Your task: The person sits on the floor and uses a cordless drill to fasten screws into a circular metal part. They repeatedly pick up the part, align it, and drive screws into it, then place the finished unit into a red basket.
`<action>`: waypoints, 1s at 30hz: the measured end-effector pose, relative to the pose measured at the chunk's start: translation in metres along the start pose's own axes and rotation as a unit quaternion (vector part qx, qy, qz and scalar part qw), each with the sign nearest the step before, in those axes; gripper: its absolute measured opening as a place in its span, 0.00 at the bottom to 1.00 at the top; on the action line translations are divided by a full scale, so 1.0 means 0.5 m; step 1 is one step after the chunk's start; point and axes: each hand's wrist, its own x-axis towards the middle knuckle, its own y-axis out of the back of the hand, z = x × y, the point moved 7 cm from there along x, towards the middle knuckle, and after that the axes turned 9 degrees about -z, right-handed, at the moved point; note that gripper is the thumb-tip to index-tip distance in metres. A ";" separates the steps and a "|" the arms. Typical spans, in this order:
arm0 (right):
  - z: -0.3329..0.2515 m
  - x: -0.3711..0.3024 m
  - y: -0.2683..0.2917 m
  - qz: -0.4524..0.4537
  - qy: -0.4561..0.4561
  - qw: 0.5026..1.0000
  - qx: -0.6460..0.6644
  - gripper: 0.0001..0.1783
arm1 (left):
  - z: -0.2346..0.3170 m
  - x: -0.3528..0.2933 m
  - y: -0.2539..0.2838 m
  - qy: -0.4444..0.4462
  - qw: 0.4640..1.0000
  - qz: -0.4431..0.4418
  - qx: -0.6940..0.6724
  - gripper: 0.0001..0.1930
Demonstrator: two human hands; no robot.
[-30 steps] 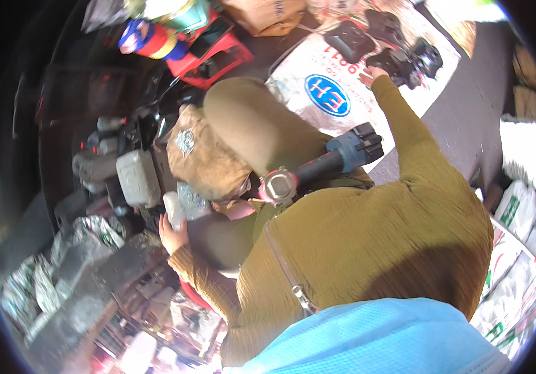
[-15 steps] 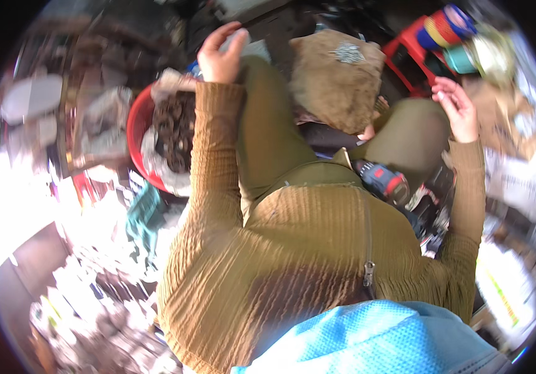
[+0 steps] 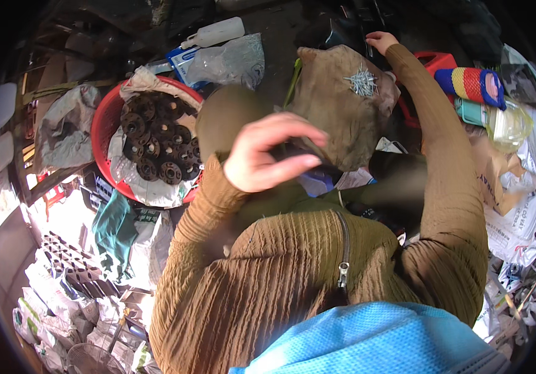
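Note:
My left hand [image 3: 274,153] is held up over my lap, empty, its thumb and fingers curved apart. Stretched out to the far side, my right hand [image 3: 381,42] has its fingers drawn together at a dark, thin upright piece. What they pinch is too small to make out. Between the two arms lies a brown cloth-like cover [image 3: 327,106] with a small heap of silvery screws or nails [image 3: 362,81] on it. To the left stands a red plastic basket [image 3: 101,140], lined with pale sacking and filled with several dark, round metal parts with holes [image 3: 171,173].
Beyond the basket lie a white bottle [image 3: 221,31] and a clear plastic bag [image 3: 236,62]. At right are a red plastic stool-like object [image 3: 436,61], a striped woven roll [image 3: 470,85] and paper sacks [image 3: 492,168]. A green cloth [image 3: 113,230] hangs below the basket.
My left hand has come back from the far left to over my lap. My right hand has gone forward and left, past the cover. The drill seen by my right thigh no longer shows plainly.

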 end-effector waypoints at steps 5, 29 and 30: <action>0.105 0.212 -0.118 -0.045 -0.128 0.984 -0.118 0.39 | -0.032 0.030 0.003 0.046 0.992 -0.090 0.072 0.20; -0.168 -0.589 -0.178 0.110 -0.046 0.638 0.761 0.14 | -0.064 0.123 -0.096 0.010 0.892 -0.002 0.452 0.43; -0.154 -0.606 -0.235 0.100 -0.113 0.595 0.790 0.15 | -0.090 0.141 -0.134 0.029 0.885 -0.065 0.461 0.38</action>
